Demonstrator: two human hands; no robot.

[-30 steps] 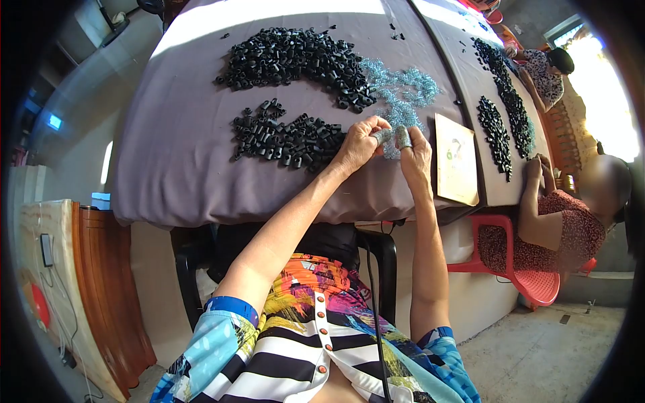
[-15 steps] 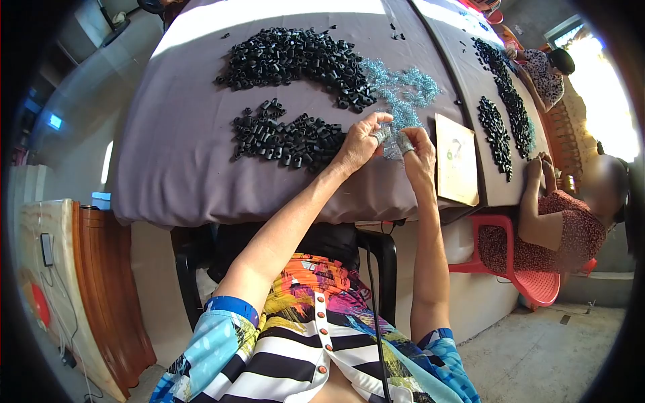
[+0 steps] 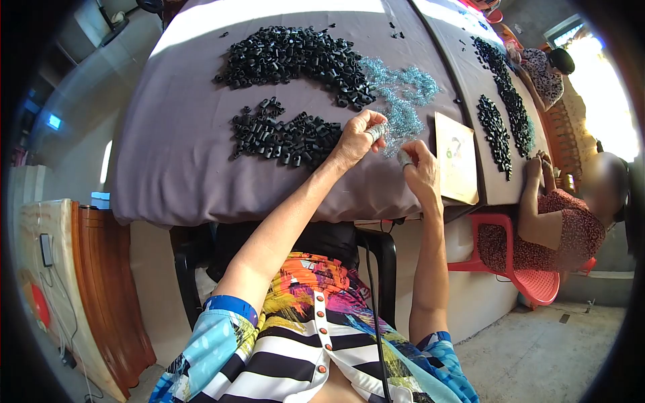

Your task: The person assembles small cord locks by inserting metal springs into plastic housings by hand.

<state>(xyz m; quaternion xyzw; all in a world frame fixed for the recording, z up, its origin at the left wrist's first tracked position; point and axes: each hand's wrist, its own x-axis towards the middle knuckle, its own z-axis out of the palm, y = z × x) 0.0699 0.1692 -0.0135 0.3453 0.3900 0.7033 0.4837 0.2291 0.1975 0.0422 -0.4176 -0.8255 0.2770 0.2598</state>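
Observation:
My left hand (image 3: 363, 138) is closed, fingers curled in toward the thumb, beside the near edge of a pile of small shiny blue-silver pieces (image 3: 402, 119) that look like tiny springs. Grey tape wraps one of its digits. A little lower and to the right, my right hand (image 3: 422, 168) is closed too, thumb against fingers, with similar grey tape. Whatever either hand pinches is too small or hidden to name. Small hollow black plastic caps (image 3: 289, 60) form a large heap at the back, and a smaller heap of black caps (image 3: 285, 138) lies left of my left hand.
A cream booklet or card (image 3: 457, 158) lies right of my right hand. Past a dark seam in the cloth-covered table (image 3: 181, 168), more black caps (image 3: 495, 134) lie in rows. A seated person (image 3: 557, 228) on a red chair (image 3: 537, 285) works there, with another person (image 3: 543, 77) beyond.
My hands have moved apart slightly: the right hand has shifted down and toward me, and the left hand has turned a little with its fingers curled in more.

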